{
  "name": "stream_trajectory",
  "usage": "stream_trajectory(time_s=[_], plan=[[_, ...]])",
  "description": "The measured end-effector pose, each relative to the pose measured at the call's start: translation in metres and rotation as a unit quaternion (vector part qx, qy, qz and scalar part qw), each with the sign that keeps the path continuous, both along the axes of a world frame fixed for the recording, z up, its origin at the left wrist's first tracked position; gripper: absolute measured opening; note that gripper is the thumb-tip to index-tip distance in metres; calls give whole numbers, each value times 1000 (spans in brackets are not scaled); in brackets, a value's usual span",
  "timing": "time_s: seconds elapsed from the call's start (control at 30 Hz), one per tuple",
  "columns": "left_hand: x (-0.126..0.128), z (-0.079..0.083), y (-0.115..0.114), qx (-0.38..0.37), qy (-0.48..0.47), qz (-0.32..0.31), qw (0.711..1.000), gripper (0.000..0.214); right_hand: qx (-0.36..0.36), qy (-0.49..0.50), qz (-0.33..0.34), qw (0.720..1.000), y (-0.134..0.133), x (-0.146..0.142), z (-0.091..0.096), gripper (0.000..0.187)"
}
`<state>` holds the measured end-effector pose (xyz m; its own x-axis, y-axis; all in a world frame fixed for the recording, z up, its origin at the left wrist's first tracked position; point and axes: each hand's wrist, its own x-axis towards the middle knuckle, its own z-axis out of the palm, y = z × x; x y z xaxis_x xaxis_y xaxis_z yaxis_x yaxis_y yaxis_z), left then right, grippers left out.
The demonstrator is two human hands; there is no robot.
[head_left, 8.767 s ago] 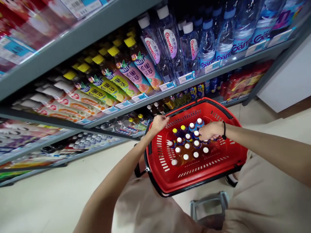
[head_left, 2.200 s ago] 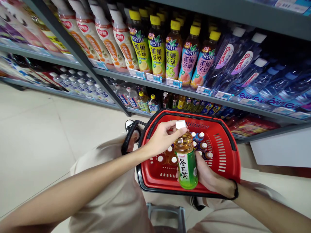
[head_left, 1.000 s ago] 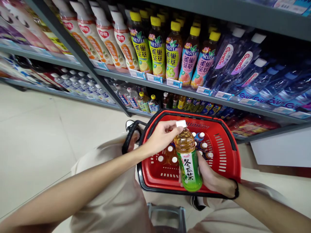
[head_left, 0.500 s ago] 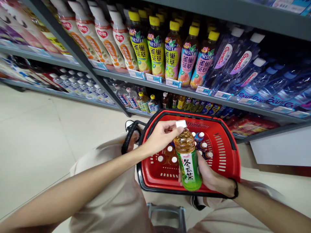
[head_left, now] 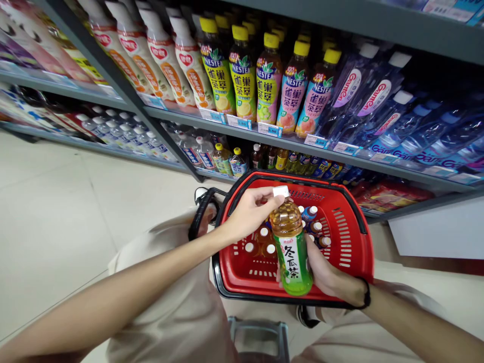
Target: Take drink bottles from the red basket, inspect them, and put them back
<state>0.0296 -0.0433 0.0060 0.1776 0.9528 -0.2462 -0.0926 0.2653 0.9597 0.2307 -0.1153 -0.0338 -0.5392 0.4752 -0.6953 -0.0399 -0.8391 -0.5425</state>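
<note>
Tea bottle [head_left: 291,249], cap up, tilted left

The left arm [head_left: 124,297] is extended forward from the lower left, with the left hand [head_left: 251,214] held high and turned over, its fingers [head_left: 270,199] curled closed. The right arm [head_left: 416,322] is brought in from the lower right, a dark band being worn at the right wrist [head_left: 365,297], and the right hand [head_left: 330,280] is held lower, partly hidden and cupped upward.
</note>
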Motion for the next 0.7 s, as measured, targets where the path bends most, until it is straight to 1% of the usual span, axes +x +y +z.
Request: stream_trajectory(time_s=[0.07, 0.17, 0.27, 0.37, 0.47, 0.6, 0.7], plan=[[0, 1, 2, -11, -7, 7, 1000, 49, -29, 17, 9, 999, 3, 0, 1, 83], [-2, 2, 5, -28, 0, 29, 999, 48, -64, 17, 28, 997, 11, 0, 10, 85], [-7, -2, 10, -39, 7, 66, 997, 45, -76, 15, 38, 996, 24, 1, 23, 78], [-13, -5, 17, -37, -21, 105, 994, 42, -34, 38, 26, 998, 37, 7, 34, 70], [-18, -5, 22, -31, -52, 133, 989, 43, 8, 60, 6, 998, 47, 15, 42, 65], [-21, -2, 26, -26, -71, 141, 987, 43, 41, 48, -24, 998, 53, 22, 48, 52], [-19, -3, 26, -25, -73, 137, 988, 42, 69, 25, -39, 997, 49, 22, 47, 50]])
